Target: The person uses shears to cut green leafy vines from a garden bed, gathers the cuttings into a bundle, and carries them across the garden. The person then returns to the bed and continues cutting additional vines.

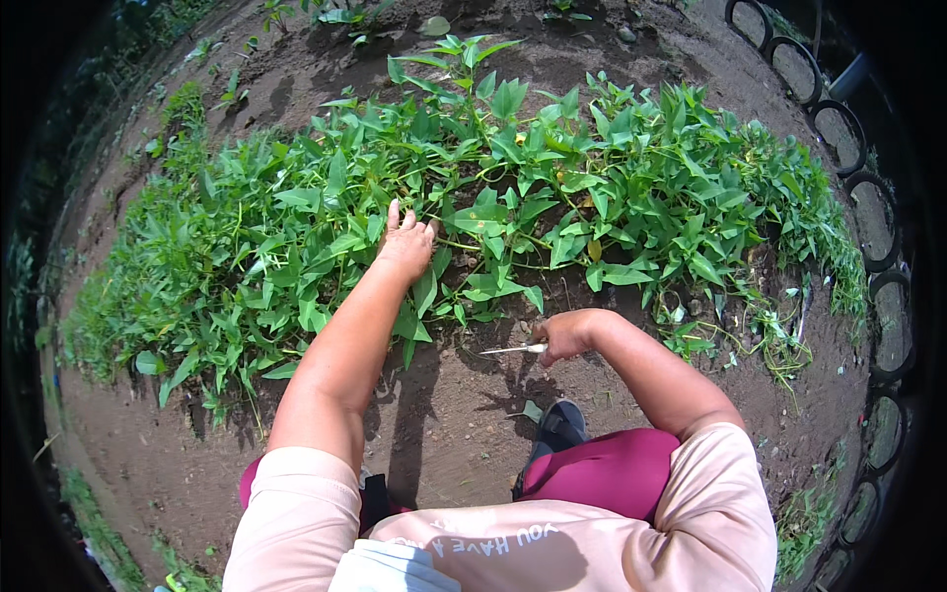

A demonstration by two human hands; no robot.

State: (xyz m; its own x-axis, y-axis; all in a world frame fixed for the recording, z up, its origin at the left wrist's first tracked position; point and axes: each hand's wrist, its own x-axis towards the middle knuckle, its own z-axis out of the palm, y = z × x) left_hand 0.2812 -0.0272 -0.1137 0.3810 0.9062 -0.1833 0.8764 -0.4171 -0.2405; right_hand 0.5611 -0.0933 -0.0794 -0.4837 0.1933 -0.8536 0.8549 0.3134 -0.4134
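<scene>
My left hand (407, 245) reaches into the front of a dense bed of green plants (335, 183) with arrow-shaped leaves. Its fingers are slightly spread among the stems, and I see nothing held in them. Closer to me and to the right, my right hand (566, 336) is closed around the pale handle of a small knife (515, 348). The thin blade points left, over bare soil just in front of the leaves, and touches no plant that I can see. Foliage covers the lower stems near my left fingertips.
Brown soil (464, 434) surrounds the plants. Cut or trailing stems (779, 345) lie at the right front. A row of half-buried black tyres (881, 222) curves along the right side. My dark shoe (562, 424) stands close below the knife. Smaller seedlings (355, 18) grow at the far side.
</scene>
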